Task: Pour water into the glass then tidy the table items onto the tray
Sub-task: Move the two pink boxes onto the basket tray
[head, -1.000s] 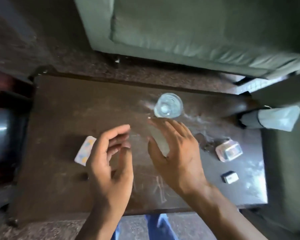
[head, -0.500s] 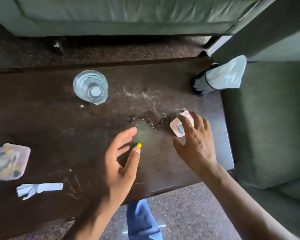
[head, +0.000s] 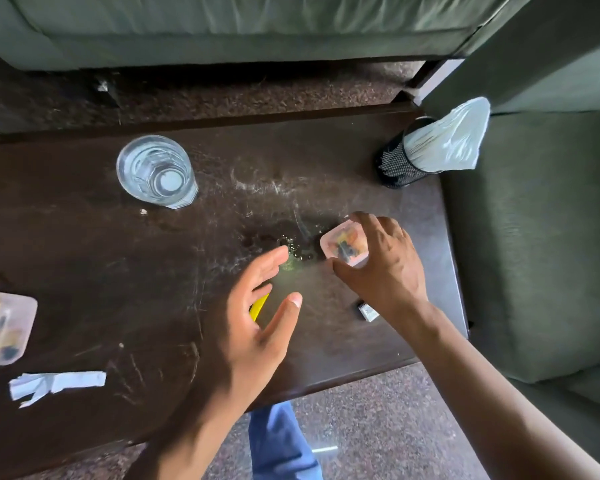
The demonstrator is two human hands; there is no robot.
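Gripping small clear box [head: 343, 245], right hand [head: 385, 265], seemingly

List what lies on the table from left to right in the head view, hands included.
Clear plastic box → torn paper strip → glass of water → left hand → second plastic box held by the right hand → black mesh cup with a white bag.

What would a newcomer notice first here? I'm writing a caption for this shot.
Two bare hands over a dark scratched table: the right hand closes on a small clear box near the right edge, while the left hand hovers open beside it. A glass of water stands at the far side, and a wet patch glistens between the hands.
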